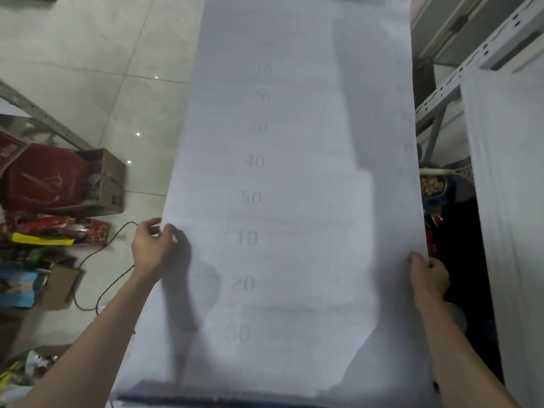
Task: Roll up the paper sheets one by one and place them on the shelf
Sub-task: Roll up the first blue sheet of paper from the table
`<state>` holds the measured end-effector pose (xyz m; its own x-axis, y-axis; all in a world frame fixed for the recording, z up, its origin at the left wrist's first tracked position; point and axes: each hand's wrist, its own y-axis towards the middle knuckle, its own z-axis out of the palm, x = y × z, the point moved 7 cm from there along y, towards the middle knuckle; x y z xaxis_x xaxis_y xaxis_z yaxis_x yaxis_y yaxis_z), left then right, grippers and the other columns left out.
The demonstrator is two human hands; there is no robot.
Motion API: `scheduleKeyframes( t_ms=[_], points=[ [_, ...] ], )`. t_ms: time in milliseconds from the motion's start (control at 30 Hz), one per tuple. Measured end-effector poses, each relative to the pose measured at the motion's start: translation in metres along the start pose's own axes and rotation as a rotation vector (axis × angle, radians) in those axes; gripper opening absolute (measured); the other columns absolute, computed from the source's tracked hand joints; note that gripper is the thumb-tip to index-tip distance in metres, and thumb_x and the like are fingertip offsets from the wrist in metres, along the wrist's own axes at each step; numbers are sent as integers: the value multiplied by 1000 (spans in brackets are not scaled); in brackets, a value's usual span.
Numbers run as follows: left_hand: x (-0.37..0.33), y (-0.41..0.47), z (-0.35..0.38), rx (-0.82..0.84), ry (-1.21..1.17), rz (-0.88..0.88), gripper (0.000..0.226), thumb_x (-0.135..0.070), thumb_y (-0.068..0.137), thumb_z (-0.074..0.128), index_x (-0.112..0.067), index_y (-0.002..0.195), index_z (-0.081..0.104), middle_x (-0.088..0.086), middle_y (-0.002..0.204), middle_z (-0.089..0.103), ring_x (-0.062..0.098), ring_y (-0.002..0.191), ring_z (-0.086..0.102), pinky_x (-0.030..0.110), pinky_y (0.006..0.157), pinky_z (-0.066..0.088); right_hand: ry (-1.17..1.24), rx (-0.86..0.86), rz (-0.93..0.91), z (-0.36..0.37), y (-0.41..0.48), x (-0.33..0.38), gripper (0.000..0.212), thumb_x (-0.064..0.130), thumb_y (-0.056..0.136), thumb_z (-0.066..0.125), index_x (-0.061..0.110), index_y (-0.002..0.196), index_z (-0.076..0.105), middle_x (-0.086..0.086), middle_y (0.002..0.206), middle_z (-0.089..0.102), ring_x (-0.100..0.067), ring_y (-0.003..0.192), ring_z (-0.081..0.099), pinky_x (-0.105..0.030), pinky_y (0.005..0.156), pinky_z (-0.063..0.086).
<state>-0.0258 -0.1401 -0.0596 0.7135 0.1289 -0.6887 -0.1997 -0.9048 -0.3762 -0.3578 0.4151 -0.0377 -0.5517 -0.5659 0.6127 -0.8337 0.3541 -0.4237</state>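
Tiled floor (pixel 88 54) w/ cardboard box (pixel 110 184), black cable (pixel 100 251).

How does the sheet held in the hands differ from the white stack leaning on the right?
The held paper sheet is a single long sheet, spread open between the left hand and right hand; the white stack shows many layered edges and nobody touches it. Faint numbers show through the sheet, while the stack looks blank. The sheet fills the middle of the view; the stack stands beside the metal shelf frame. Both are white and unrolled.
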Motion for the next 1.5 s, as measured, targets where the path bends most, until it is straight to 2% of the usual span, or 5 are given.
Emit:
scheduleKeyframes(
  t_ms=[333, 767, 1067, 1233, 1500],
  points=[
    [-40, 39, 22, 33, -87, 59, 27, -25, 95, 52, -18, 116, 70, 0, 89, 65, 15, 84, 58, 25, 76, 42, 9, 81, -135, 26, 22, 34, 45, 42, 101, 45, 19, 138, 57, -5, 133, 60, -28, 119, 55, -40, 104, 42],
    [-80, 75, 33, -17, -47, 114, 34, -30, 90, 73, -5, 113, 67, -1, 83, 63, 14, 72, 57, 11, 65, 46, -39, 98, -94, 37, 62, 59, 38, 29, 92, 58, 5, 120, 67, -10, 106, 67, -32, 99, 62, -34, 80, 45],
    [-108, 106, 58, 17, -21, 102, 55, -41, 94, 62, -10, 140, 55, 15, 136, 61, 33, 127, 56, 42, 110, 43, 13, 75, -170, 71, 76, 109, 45, 45, 96, 54, 20, 133, 58, -5, 126, 61, -29, 112, 57, -42, 94, 47],
    [-112, 124, 56, 55, -50, 53, 47, -38, 88, 69, -10, 124, 63, 6, 102, 71, 27, 100, 66, 28, 79, 49, 13, 126, -149, 68, 96, 112, 18, 40, 93, 62, 23, 89, 66, -4, 107, 66, -13, 86, 57, -34, 82, 44],
    [-134, 152, 73, 74, -79, -17, 44, -43, 76, 63, -12, 106, 71, 10, 104, 71, 29, 96, 65, 40, 92, 53, 72, 59, -56, 72, 111, 123, 18, 27, 92, 60, 18, 77, 62, -7, 96, 62, -12, 76, 52, -30, 74, 40]
  ],
)
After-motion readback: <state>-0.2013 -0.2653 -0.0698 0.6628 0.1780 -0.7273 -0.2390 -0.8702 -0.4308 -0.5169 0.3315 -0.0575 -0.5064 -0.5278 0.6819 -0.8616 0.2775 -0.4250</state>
